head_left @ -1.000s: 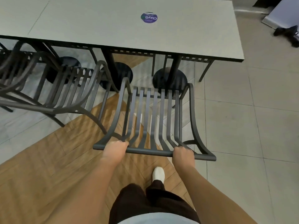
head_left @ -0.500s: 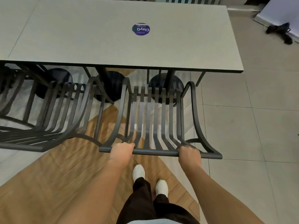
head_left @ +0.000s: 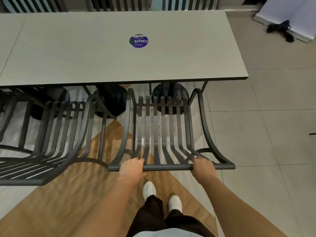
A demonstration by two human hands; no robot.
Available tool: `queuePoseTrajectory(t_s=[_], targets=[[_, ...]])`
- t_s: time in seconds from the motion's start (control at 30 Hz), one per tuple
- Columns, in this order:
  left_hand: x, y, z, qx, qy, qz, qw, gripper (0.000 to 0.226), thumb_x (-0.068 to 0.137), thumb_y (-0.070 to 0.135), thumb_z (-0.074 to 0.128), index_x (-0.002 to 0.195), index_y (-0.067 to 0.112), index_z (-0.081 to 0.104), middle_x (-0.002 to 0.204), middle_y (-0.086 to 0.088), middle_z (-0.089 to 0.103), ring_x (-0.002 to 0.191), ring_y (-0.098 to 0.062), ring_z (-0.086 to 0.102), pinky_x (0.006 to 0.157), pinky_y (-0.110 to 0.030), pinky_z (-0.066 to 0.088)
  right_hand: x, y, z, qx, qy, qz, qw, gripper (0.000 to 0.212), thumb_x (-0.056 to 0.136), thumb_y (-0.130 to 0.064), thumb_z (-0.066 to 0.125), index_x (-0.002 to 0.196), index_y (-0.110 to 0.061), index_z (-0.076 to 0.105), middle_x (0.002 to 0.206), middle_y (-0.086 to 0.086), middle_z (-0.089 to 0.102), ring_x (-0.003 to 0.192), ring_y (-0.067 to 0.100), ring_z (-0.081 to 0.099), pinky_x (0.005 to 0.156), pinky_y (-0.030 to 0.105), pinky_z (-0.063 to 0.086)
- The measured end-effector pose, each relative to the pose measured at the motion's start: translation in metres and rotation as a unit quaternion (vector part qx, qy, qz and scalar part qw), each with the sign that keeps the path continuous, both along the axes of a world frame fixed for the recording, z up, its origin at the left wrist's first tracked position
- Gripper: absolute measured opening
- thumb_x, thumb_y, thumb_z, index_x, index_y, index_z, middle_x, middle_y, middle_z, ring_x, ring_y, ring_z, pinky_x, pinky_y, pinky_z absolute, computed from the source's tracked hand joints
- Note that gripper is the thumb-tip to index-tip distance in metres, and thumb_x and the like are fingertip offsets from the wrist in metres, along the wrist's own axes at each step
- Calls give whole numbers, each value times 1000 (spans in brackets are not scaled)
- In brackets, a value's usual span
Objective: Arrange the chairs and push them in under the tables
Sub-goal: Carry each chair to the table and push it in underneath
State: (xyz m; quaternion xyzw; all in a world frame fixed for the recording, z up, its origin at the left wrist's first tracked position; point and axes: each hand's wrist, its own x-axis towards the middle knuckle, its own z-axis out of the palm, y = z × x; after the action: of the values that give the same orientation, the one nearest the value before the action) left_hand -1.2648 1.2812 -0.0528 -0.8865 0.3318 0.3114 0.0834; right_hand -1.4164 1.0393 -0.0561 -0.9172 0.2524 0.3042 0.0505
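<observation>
A dark slatted metal chair (head_left: 159, 130) stands in front of me, its seat reaching up to the near edge of a long grey table (head_left: 102, 62). My left hand (head_left: 132, 167) grips the top bar of the chair's backrest near its left end. My right hand (head_left: 202, 166) grips the same bar toward its right end. A second matching chair (head_left: 56, 134) stands beside it on the left, partly under the table.
Round black table bases (head_left: 169, 98) sit under the table behind the chairs. A round blue sticker (head_left: 138, 41) lies on the tabletop. More slatted chairs (head_left: 119, 4) line the table's far side. A dark object (head_left: 282, 29) lies on the tiled floor at far right.
The chair I hold has moved forward toward the table, and its front now reaches the table edge. I have stepped forward with it; both hands keep their grip.
</observation>
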Motion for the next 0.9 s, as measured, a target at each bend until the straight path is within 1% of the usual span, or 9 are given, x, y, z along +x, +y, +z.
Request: queuePoseTrajectory(t_s=[0.07, 0.13, 0.2, 0.27, 0.4, 0.5, 0.6, 0.8, 0.9], targets=[[4, -1, 2, 12, 38, 9, 999, 68, 88, 77, 52, 135, 28, 54, 124, 0, 62, 113, -24, 62, 93, -40, 54, 1, -5, 0, 37, 2, -14, 999, 42, 94, -44, 64, 130, -23, 61, 121, 1, 64, 113, 23, 59, 101, 37, 45], [7, -3, 8, 21, 75, -2, 997, 95, 77, 95, 35, 144, 29, 48, 133, -1, 59, 119, -24, 60, 96, -43, 54, 2, -9, 4, 95, 12, -38, 995, 62, 84, -64, 68, 132, -25, 60, 126, -1, 63, 118, 23, 57, 104, 39, 45], [11, -7, 16, -6, 102, 0, 995, 102, 77, 98, 28, 151, 29, 41, 142, -2, 55, 126, -26, 57, 99, -45, 52, 4, -13, 12, 166, 19, -73, 983, 92, 70, -86, 62, 139, -25, 56, 133, -1, 60, 124, 24, 55, 108, 44, 44], [15, -18, 27, -32, 114, 5, 993, 90, 87, 88, 31, 152, 26, 41, 144, -4, 54, 128, -26, 55, 102, -44, 50, 1, -16, 22, 203, -6, -100, 974, 111, 62, -100, 46, 141, -23, 54, 134, 1, 62, 123, 23, 57, 103, 45, 49], [24, -54, 45, -41, 96, -43, 994, 53, 105, 57, 40, 143, 22, 53, 135, -7, 61, 121, -24, 60, 100, -41, 52, -4, -29, 36, 183, -76, -161, 967, 87, 83, -86, 36, 134, -20, 60, 126, 4, 67, 116, 24, 62, 98, 41, 52], [29, -89, 55, -66, 84, -38, 994, 42, 106, 52, 44, 130, 21, 61, 117, -3, 68, 103, -20, 66, 92, -39, 56, -9, -52, 45, 148, -119, -187, 964, 63, 96, -72, 40, 122, -20, 64, 111, 2, 70, 100, 20, 64, 85, 34, 52], [25, -136, 68, -78, 71, -59, 993, 41, 106, 51, 43, 126, 20, 61, 114, -3, 69, 100, -21, 66, 89, -41, 57, -18, -85, 55, 115, -143, -189, 965, 46, 101, -58, 43, 109, -20, 68, 96, 0, 68, 85, 18, 61, 76, 35, 53], [-10, -241, 78, -109, 60, -91, 988, 40, 106, 50, 42, 126, 21, 62, 110, -2, 70, 94, -19, 66, 84, -39, 57, -52, -174, 65, 87, -169, -182, 965, 43, 103, -52, 42, 119, -21, 67, 112, 2, 70, 98, 23, 64, 82, 37, 54], [-34, -298, 77, -124, 53, -70, 988, 40, 107, 48, 42, 125, 20, 63, 110, -3, 71, 95, -20, 66, 86, -41, 57, -76, -233, 66, 80, -153, -164, 971, 45, 103, -52, 41, 118, -20, 67, 110, 2, 70, 97, 23, 63, 83, 38, 55]])
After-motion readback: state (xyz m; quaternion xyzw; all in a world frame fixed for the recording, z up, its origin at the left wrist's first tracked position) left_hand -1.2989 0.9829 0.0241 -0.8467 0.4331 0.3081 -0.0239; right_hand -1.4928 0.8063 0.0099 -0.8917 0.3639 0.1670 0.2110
